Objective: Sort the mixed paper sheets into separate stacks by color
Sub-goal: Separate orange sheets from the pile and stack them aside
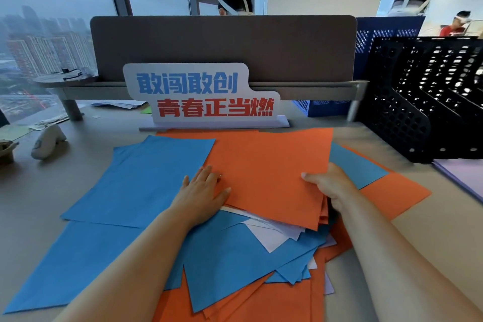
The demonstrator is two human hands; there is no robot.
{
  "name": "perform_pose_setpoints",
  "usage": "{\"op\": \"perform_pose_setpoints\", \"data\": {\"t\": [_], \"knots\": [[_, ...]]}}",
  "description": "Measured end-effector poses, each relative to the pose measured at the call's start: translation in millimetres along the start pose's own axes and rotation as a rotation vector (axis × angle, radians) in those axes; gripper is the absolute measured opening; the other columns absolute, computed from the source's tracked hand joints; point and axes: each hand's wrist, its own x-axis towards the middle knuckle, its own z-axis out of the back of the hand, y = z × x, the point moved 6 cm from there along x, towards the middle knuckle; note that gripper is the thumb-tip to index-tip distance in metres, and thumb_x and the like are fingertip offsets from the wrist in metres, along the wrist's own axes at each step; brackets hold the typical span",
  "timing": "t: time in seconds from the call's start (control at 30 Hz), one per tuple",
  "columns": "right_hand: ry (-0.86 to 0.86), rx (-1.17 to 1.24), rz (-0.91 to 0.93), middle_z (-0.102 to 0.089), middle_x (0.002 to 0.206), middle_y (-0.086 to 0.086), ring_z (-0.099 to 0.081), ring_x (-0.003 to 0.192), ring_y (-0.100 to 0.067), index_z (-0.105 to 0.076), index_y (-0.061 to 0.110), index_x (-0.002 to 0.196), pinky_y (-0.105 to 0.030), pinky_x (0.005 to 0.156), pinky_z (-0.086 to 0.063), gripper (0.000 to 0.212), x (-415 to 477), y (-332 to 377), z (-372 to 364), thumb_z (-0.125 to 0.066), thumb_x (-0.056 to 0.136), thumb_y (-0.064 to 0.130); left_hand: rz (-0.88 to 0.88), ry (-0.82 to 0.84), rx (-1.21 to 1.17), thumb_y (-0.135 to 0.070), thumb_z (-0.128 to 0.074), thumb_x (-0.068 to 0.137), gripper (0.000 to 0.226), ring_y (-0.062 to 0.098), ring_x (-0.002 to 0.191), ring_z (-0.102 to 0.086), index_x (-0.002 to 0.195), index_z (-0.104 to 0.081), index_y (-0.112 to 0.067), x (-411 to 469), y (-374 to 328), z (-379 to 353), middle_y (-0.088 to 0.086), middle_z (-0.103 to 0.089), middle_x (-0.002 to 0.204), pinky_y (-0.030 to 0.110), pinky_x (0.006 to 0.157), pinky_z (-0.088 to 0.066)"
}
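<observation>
Pinching the top orange sheet, right hand with thumb above; left hand flat on it, fingers straight.

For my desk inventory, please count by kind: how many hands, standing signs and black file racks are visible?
Hands: 2, left hand and right hand, which holds the orange sheet
Standing sign: 1
Black file rack: 1
Total: 4

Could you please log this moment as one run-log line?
left hand: flat on mixed pile | right hand: grips top orange sheet | sorting: unfinished
</observation>
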Motion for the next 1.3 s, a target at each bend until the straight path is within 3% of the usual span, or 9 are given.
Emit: {"op": "perform_pose_setpoints", "data": {"t": [0.07,0.2,0.3,0.4,0.6,0.77,0.9,1.07,1.3], "knots": [[0.039,-0.013,-0.012,-0.06,0.114,-0.011,-0.057,0.099,-0.025,-0.052,0.003,0.121,-0.034,0.085,-0.045,0.037,-1,-1,-4,-0.065,0.086,0.006,0.013,0.024,0.02,-0.054,-0.029,0.095,0.06,0.016,0.146,-0.005,0.144,-0.026,-0.019,2,1,-1,0.002,-0.008,0.158,0.046,0.117,-0.002],[0.023,-0.079,-0.006,-0.06,0.12,-0.016,-0.058,0.107,-0.032,-0.054,0.004,0.12,-0.042,0.093,-0.047,0.033,2,-2,-5,-0.061,0.087,0.002,0.028,0.084,0.116,-0.059,-0.027,0.094,0.065,0.019,0.141,-0.021,0.143,-0.03,-0.017,8,3,2,-0.001,-0.021,0.154,0.044,0.114,-0.02],[-0.052,-0.15,0.003,-0.059,0.12,-0.017,-0.056,0.107,-0.033,-0.053,0.003,0.119,-0.036,0.088,-0.046,0.033,6,-2,2,-0.061,0.086,0.003,0.074,0.105,0.164,-0.042,-0.028,0.098,0.046,0.026,0.126,-0.04,0.133,-0.041,-0.015,18,7,15,0.007,-0.044,0.137,0.041,0.102,-0.034],[-0.085,-0.171,0.01,-0.059,0.118,-0.017,-0.056,0.107,-0.033,-0.054,0.002,0.119,-0.032,0.081,-0.042,0.032,5,-1,7,-0.059,0.087,0.002,0.065,0.105,0.175,-0.028,-0.034,0.096,0.039,0.029,0.122,-0.043,0.133,-0.041,-0.016,27,8,20,0.014,-0.049,0.132,0.041,0.103,-0.036],[-0.032,-0.013,-0.012,-0.056,0.11,-0.011,-0.053,0.096,-0.025,-0.05,0.003,0.119,-0.032,0.081,-0.042,0.032,3,1,7,-0.058,0.089,-0.001,-0.081,0.024,0.16,-0.044,-0.05,0.093,0.062,0.022,0.127,-0.045,0.145,-0.027,-0.021,28,-14,26,0.002,-0.043,0.142,0.036,0.104,-0.037],[0.027,0.163,-0.052,-0.061,0.101,-0.009,-0.058,0.089,-0.025,-0.055,0.009,0.101,-0.036,0.084,-0.047,0.021,6,-2,3,-0.061,0.085,-0.004,-0.036,-0.033,0.279,-0.036,-0.047,0.096,0.047,0.023,0.123,-0.049,0.139,-0.041,-0.018,33,-18,25,0.004,-0.052,0.135,0.036,0.101,-0.041],[0.012,0.315,-0.087,-0.065,0.097,-0.011,-0.062,0.088,-0.029,-0.06,0.009,0.101,-0.04,0.082,-0.051,0.021,14,-7,7,-0.065,0.083,0.0,-0.038,-0.01,0.041,-0.035,-0.056,0.092,0.044,0.019,0.118,-0.052,0.132,-0.05,-0.019,36,-14,26,0.0,-0.059,0.126,0.033,0.1,-0.043],[-0.219,0.161,-0.085,-0.064,0.109,-0.015,-0.062,0.099,-0.032,-0.06,0.003,0.112,-0.038,0.087,-0.049,0.033,22,-19,23,-0.067,0.08,0.004,-0.054,0.149,0.058,-0.032,-0.048,0.094,0.054,0.025,0.132,-0.037,0.142,-0.034,-0.011,38,-17,15,0.007,-0.038,0.146,0.035,0.109,-0.031],[-0.169,0.052,-0.055,-0.062,0.112,-0.011,-0.059,0.104,-0.03,-0.057,0.004,0.116,-0.031,0.084,-0.044,0.032,20,-17,18,-0.063,0.085,0.006,0.035,0.267,0.142,-0.032,-0.042,0.094,0.053,0.029,0.128,-0.041,0.141,-0.031,-0.01,46,-12,10,0.012,-0.036,0.144,0.038,0.104,-0.037]]}}
